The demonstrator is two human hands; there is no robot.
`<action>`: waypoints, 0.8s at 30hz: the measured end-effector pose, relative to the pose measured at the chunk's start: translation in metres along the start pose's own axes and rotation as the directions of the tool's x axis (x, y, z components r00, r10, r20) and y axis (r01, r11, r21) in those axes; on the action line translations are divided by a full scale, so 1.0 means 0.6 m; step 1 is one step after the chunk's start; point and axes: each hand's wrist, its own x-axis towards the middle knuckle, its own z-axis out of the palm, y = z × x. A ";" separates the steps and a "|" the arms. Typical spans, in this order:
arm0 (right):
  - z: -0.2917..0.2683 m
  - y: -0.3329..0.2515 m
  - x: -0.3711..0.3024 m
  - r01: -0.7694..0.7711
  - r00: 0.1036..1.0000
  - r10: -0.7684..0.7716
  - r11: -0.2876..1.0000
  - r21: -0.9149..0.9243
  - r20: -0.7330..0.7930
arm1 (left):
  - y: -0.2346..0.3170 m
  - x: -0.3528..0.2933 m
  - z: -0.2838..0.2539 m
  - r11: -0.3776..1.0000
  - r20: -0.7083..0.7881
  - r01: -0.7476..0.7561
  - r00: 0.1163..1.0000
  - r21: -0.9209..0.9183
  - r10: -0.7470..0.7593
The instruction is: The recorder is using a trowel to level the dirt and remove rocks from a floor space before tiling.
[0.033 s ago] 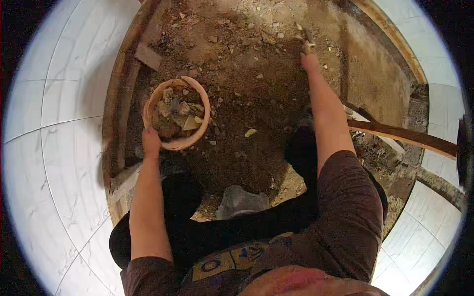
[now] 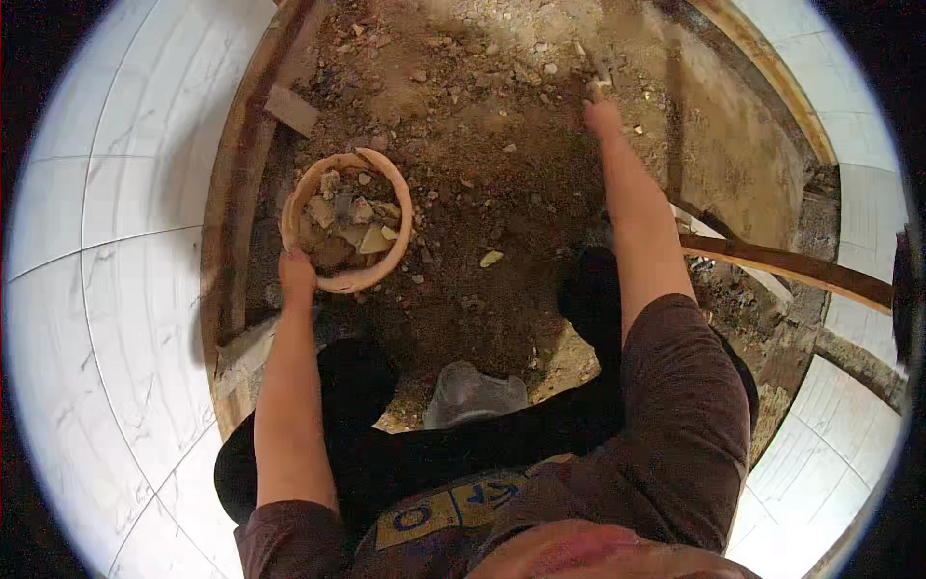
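My left hand [image 2: 297,275] grips the near left rim of a round, pinkish-orange basin [image 2: 398,189]. Grey and tan rubble chunks [image 2: 361,210] lie inside it. At the end of my outstretched right arm, my right hand [image 2: 604,118] is closed round a narrow hand tool [image 2: 600,87]. The tool points away from me over the dirt. Its far end blends into the ground, so I cannot tell its exact kind. A pale yellowish chip [image 2: 491,259] rests on the soil between my arms.
Loose dirt [image 2: 473,183] and stones cover the ground. A flat board piece [image 2: 291,110] lies beyond the basin. To the right, a wooden beam [image 2: 781,264] crosses a pale strip. White tiled walls [image 2: 135,318] rise on both sides. A greyish translucent object [image 2: 473,394] sits between my legs.
My right hand and the tool have shifted very slightly to the left. The left hand and the basin stay nearly where they were.
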 end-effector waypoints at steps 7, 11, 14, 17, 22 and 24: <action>-0.055 -0.180 -0.130 0.317 0.944 -0.330 0.907 -0.279 0.000 | -0.017 0.029 0.033 0.665 -0.234 -0.386 0.726 0.640 0.646; -0.038 -0.158 -0.141 0.408 0.892 -0.418 0.908 -0.091 -0.171 | -0.017 0.037 0.012 0.963 -0.195 -0.257 0.943 0.080 0.268; -0.011 -0.136 -0.135 0.315 0.924 -0.306 0.949 0.005 -0.228 | -0.024 0.007 -0.009 0.939 -0.242 -0.293 0.912 0.182 0.332; -0.024 0.064 -0.045 -0.019 0.920 -0.011 0.997 -0.074 -0.392 | 0.100 -0.048 0.001 0.972 -0.156 -0.228 0.959 0.062 0.235; -0.006 0.110 -0.057 0.097 0.799 -0.234 0.959 -0.265 -0.554 | 0.106 -0.020 0.023 0.991 -0.027 -0.055 0.998 -0.123 0.052; 0.017 -0.054 -0.093 0.151 0.870 -0.186 0.982 -0.112 -0.456 | -0.015 0.058 0.033 0.886 -0.218 -0.329 0.886 0.327 0.410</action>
